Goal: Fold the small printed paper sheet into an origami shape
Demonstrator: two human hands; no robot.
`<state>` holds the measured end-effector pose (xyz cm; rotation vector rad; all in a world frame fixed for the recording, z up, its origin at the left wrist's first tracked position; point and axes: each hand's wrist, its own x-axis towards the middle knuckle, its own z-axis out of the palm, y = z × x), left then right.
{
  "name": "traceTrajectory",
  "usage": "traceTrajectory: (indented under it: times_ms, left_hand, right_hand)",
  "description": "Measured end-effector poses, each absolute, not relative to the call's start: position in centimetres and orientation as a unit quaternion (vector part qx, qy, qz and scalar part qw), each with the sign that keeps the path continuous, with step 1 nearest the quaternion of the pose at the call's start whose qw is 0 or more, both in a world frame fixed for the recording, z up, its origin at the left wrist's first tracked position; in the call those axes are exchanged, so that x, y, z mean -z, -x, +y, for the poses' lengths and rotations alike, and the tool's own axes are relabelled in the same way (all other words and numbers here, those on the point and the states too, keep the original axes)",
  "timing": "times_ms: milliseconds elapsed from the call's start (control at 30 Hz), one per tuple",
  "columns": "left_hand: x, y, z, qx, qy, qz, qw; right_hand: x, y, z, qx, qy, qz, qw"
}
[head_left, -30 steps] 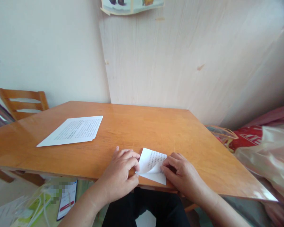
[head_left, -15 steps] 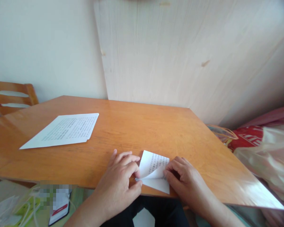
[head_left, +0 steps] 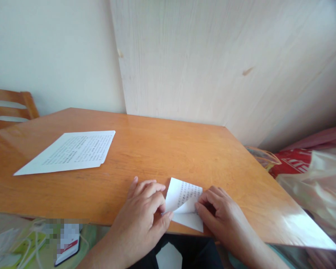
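A small folded paper (head_left: 183, 196) with printed characters lies near the table's front edge, one flap lifted along a crease. My left hand (head_left: 148, 211) is at its left side, thumb and index finger pinching the corner by the fold while the other fingers spread over the wood. On the right side, my right hand (head_left: 220, 209) has its fingers curled, with thumb and index fingertip closed on the paper's right edge.
Printed sheets (head_left: 72, 152) lie on the wooden table (head_left: 162, 145) at the left. Below the front edge sit a phone (head_left: 68, 244) and cables. A chair (head_left: 12, 102) stands far left; bags (head_left: 316, 186) are at the right.
The view has shifted slightly, so the sheets and chair appear a little further left. Both hands keep their hold; the left thumb and the small paper sit slightly further right.
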<state>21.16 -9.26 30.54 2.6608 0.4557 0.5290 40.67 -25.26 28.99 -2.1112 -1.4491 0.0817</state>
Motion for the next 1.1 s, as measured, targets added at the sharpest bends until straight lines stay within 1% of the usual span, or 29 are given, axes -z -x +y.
traceTrajectory:
  times_ms: [1100]
  left_hand:
    - [-29.4,-21.8,-9.0,-0.208,-0.953,0.162,0.149]
  right_hand:
    - [-28.7,-40.3,-24.9,-0.026,0.817,-0.515,0.259]
